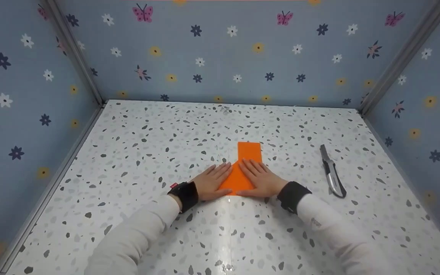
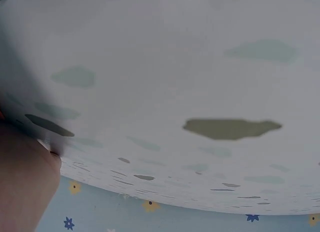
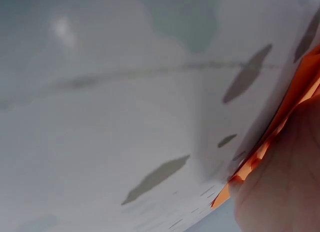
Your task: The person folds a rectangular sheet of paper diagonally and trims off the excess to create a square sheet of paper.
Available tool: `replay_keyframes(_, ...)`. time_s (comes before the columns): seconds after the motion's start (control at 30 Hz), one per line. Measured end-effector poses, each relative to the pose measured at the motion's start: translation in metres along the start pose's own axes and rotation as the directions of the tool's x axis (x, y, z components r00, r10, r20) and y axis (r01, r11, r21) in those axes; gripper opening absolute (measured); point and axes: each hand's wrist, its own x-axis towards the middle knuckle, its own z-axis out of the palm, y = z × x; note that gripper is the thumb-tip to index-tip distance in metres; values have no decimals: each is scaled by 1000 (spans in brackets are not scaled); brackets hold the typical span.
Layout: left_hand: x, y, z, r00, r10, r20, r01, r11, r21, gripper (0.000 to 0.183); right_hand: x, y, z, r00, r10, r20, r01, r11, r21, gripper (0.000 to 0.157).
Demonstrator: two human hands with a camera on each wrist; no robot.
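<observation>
An orange sheet of folded paper (image 1: 237, 181) lies on the speckled table, wide at the near end with a narrow strip reaching away. My left hand (image 1: 211, 182) rests flat on its left slanted edge, fingers straight. Across from it my right hand (image 1: 262, 178) presses on the right side, fingers spread and pointing up and left. Both thumbs lie along the near edge. In the right wrist view the right hand (image 3: 280, 177) sits over the paper's layered orange edge (image 3: 285, 114). Only part of the left hand (image 2: 25, 177) shows in the left wrist view.
A utility knife (image 1: 332, 173) with a black and silver handle lies to the right, its blade end pointing away. Flower-patterned panels (image 1: 220, 49) stand behind and on both sides of the white speckled table (image 1: 147, 133).
</observation>
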Motion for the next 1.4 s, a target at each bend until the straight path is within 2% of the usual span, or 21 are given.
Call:
replay_keyframes(0.1, 1, 0, 1, 1000, -6, 11, 5, 1000, 24, 78, -4, 5, 1, 1000, 7, 4, -7, 1000, -6, 102)
replay_keyframes(0.2, 0, 1, 0, 1000, 0, -1, 0, 1000, 6, 77, -11, 13, 2, 1000, 14, 0, -14, 1000, -7, 103)
replay_keyframes(0.43, -7, 9, -13, 1000, 5, 10, -5, 1000, -16, 76, -32, 35, 6, 1000, 16, -25, -16, 1000, 1, 102)
replay_keyframes(0.63, -7, 9, -12, 1000, 3, 6, -3, 1000, -4, 75, -48, 53, 12, 998, 5, -58, -6, 1000, -28, 101)
replay_keyframes(0.8, -7, 9, -12, 1000, 4, 6, -4, 1000, -6, 75, -60, 70, 13, 997, 26, -71, -25, 1000, 12, 98)
replay_keyframes(1.0, -7, 9, -13, 1000, 4, 16, -4, 1000, -3, 76, -71, 93, 19, 993, 36, -113, -34, 999, 19, 88)
replay_keyframes(1.4, -6, 10, -13, 1000, 5, 13, -5, 1000, -23, 75, -82, 116, 21, 990, 62, -128, -61, 998, 7, 90)
